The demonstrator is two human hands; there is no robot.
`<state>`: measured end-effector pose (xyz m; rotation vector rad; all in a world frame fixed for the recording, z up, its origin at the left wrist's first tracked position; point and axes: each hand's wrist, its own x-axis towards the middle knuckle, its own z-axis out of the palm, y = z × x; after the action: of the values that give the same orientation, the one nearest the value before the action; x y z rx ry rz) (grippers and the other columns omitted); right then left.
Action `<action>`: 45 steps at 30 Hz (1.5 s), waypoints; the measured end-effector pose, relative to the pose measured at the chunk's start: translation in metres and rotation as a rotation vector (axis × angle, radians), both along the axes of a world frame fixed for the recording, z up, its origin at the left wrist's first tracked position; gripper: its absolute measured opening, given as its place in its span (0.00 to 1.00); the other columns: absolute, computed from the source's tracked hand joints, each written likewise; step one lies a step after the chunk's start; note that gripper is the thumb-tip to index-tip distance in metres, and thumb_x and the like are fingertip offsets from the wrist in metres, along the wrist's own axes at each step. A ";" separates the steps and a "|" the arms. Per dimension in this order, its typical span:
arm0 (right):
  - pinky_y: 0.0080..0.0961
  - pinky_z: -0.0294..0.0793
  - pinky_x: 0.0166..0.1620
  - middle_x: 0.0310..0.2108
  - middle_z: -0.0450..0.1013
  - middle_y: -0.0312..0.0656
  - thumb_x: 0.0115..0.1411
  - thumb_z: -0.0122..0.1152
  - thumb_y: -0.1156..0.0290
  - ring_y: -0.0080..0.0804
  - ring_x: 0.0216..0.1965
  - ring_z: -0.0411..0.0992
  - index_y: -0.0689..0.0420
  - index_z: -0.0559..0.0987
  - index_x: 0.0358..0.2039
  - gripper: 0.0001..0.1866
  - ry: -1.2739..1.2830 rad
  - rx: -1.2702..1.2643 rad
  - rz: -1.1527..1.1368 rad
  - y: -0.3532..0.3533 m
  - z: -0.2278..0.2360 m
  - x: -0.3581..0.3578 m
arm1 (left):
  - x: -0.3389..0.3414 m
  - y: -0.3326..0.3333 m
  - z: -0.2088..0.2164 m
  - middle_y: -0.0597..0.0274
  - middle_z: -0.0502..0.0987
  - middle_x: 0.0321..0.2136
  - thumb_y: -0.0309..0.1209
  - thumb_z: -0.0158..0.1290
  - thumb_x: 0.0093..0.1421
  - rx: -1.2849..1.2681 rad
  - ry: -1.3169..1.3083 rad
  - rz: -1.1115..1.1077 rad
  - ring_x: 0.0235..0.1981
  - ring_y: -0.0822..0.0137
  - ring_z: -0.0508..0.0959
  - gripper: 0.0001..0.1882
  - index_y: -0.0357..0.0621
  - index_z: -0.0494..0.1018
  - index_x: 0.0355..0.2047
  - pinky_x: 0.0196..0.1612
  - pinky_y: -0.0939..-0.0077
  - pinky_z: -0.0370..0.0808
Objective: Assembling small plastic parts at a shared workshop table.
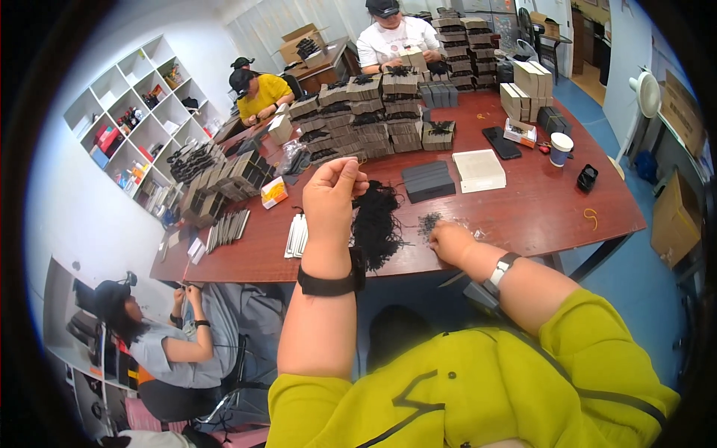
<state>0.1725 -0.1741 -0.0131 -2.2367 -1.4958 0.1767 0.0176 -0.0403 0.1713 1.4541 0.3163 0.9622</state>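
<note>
A big red-brown table (549, 213) fills the middle. At its far side stand tall stacks of gray-brown packs (364, 123), many with black stuff on top. Nearer, a messy heap of black cords (377, 224) lies on the table, between the person's two arms. A flat dark gray stack (429, 181) sits just past the heap, with a cream-colored slab (479, 171) beside it.

The left hand (336, 183) is up in the air over the table, near the cords. Its fingers curl in and the thumb rests against them. I can't tell if they pinch something thin. The right hand (450, 243) is down low, its fingertips bent toward the table. I can't tell if they have caught anything.

Some white strips (296, 237) lie to the left of the left arm. Smallest of all are the tiny dark bits (429, 222), in a loose patch right by the right fingertips.

The step in hand looks like picking at these bits. Getting just one would call for a light, careful pinch, with the left hand kept steady.
</note>
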 end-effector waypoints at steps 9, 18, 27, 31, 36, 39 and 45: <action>0.34 0.70 0.43 0.34 0.72 0.46 0.47 0.63 0.69 0.45 0.38 0.71 0.56 0.80 0.30 0.09 0.122 0.126 0.020 -0.004 -0.011 0.017 | -0.015 -0.025 -0.081 0.54 0.76 0.32 0.19 0.50 0.58 -0.067 0.145 -0.113 0.32 0.68 0.78 0.08 0.34 0.67 0.39 0.38 0.78 0.75; 0.34 0.70 0.46 0.39 0.70 0.43 0.51 0.60 0.65 0.44 0.41 0.71 0.52 0.81 0.34 0.10 0.097 0.075 -0.048 0.002 0.012 -0.007 | -0.016 -0.018 -0.135 0.57 0.77 0.31 0.19 0.52 0.56 -0.277 0.203 -0.125 0.32 0.69 0.78 0.07 0.33 0.71 0.36 0.38 0.80 0.76; 0.32 0.71 0.44 0.38 0.70 0.42 0.52 0.58 0.67 0.41 0.42 0.71 0.51 0.80 0.35 0.09 -0.091 -0.118 -0.022 0.029 0.012 -0.007 | -0.016 -0.015 -0.136 0.59 0.77 0.30 0.18 0.53 0.55 -0.144 0.253 -0.148 0.34 0.71 0.77 0.07 0.35 0.70 0.35 0.40 0.81 0.73; 0.33 0.72 0.43 0.36 0.73 0.43 0.52 0.58 0.68 0.43 0.40 0.72 0.56 0.78 0.33 0.08 -0.141 0.107 -0.007 0.025 0.004 -0.007 | -0.012 -0.015 -0.144 0.60 0.77 0.29 0.20 0.55 0.54 -0.173 0.202 -0.133 0.32 0.73 0.76 0.09 0.36 0.70 0.37 0.36 0.84 0.71; 0.26 0.73 0.38 0.31 0.75 0.41 0.55 0.58 0.71 0.32 0.33 0.74 0.60 0.77 0.32 0.06 0.511 0.440 -0.201 0.004 0.032 -0.033 | -0.011 -0.038 -0.130 0.61 0.77 0.29 0.21 0.57 0.53 -0.264 0.248 -0.154 0.29 0.75 0.76 0.14 0.36 0.68 0.39 0.32 0.85 0.69; 0.20 0.72 0.34 0.29 0.75 0.39 0.55 0.58 0.75 0.22 0.29 0.72 0.61 0.75 0.32 0.05 0.896 0.627 -0.190 -0.004 0.031 -0.037 | -0.010 -0.049 -0.126 0.62 0.76 0.27 0.21 0.57 0.53 -0.286 0.236 -0.188 0.29 0.74 0.75 0.15 0.35 0.67 0.40 0.32 0.84 0.69; 0.15 0.70 0.31 0.26 0.73 0.35 0.54 0.61 0.77 0.16 0.27 0.70 0.60 0.69 0.31 0.09 0.806 0.776 -0.148 -0.017 0.040 -0.050 | -0.009 -0.060 -0.123 0.62 0.76 0.27 0.21 0.56 0.53 -0.276 0.149 -0.170 0.27 0.74 0.75 0.15 0.35 0.67 0.40 0.31 0.83 0.70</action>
<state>0.1221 -0.1912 0.0271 -1.3743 -0.7577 0.3314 0.0081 -0.1000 0.0480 1.2781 0.4109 0.6472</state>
